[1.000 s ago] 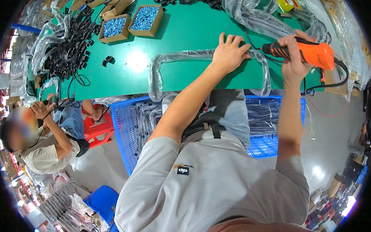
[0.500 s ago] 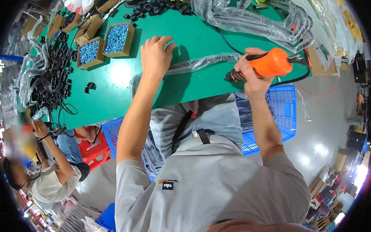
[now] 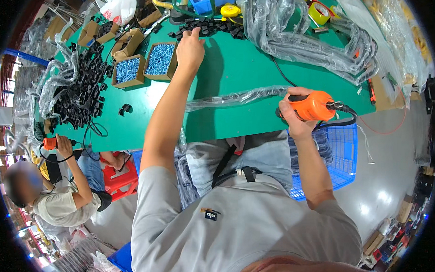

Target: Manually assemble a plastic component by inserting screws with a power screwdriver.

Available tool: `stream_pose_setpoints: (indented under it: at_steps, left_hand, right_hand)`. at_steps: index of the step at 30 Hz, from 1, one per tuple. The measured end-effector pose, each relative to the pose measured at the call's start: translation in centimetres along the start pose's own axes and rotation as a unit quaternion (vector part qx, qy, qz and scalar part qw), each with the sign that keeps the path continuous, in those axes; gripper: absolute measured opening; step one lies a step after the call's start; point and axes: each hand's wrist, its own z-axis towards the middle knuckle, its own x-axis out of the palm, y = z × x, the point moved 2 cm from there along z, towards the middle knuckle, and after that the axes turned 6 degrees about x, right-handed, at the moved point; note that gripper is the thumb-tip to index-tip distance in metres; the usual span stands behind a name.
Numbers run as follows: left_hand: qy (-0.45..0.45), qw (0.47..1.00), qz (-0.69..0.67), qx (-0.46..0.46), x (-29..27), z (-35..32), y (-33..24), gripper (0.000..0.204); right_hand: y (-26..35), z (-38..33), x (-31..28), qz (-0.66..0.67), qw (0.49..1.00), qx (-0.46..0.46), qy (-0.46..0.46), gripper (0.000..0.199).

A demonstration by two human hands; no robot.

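My right hand (image 3: 296,115) is wrapped round an orange electric screwdriver (image 3: 315,106), held level above the front edge of the green table. A plastic-wrapped tube (image 3: 243,96) lies along the table in front of me, its right end close to the screwdriver. My left arm is stretched far forward. The left hand (image 3: 190,52) is at the near edge of a pile of small black clips (image 3: 216,28), with its fingers reaching out toward them. No clip can be made out between those fingers.
Two cardboard boxes of blue screws (image 3: 161,59) stand left of my left arm. More black parts (image 3: 80,90) are heaped farther left, where a co-worker holds another orange screwdriver (image 3: 50,143). Wrapped tubes (image 3: 302,45) lie at the back right. A blue crate (image 3: 343,159) stands below the table.
My left hand has moved forward from above the wrapped tube to the black clips. The right hand keeps its hold on the screwdriver, now turned more level. The co-worker's hand has lifted a screwdriver into view.
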Motion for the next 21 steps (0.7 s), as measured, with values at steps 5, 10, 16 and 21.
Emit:
stream_pose_setpoints:
  at_steps: [5, 10, 16, 21]
  left_hand:
    - [-0.001, 0.999, 0.016, -0.041, 0.6, 0.5, 0.2, 0.037]
    - [-0.113, 0.993, -0.014, 0.036, -4.1, -2.2, 0.4, 0.028]
    - [-0.245, 0.959, 0.105, -0.099, -14.0, -13.9, 10.2, 0.037]
    - [-0.080, 0.958, 0.195, -0.192, -16.0, -20.8, 16.3, 0.041]
  right_hand:
    - [0.4, 0.1, 0.7, -0.036, 0.999, -0.027, -0.019, 0.034]
    - [-0.9, -1.3, -1.2, -0.013, 0.999, -0.030, -0.023, 0.040]
    - [-1.2, -0.7, -1.2, 0.022, 0.998, -0.055, -0.018, 0.040]
    - [-0.9, -0.1, -1.0, 0.029, 0.999, -0.038, -0.022, 0.037]
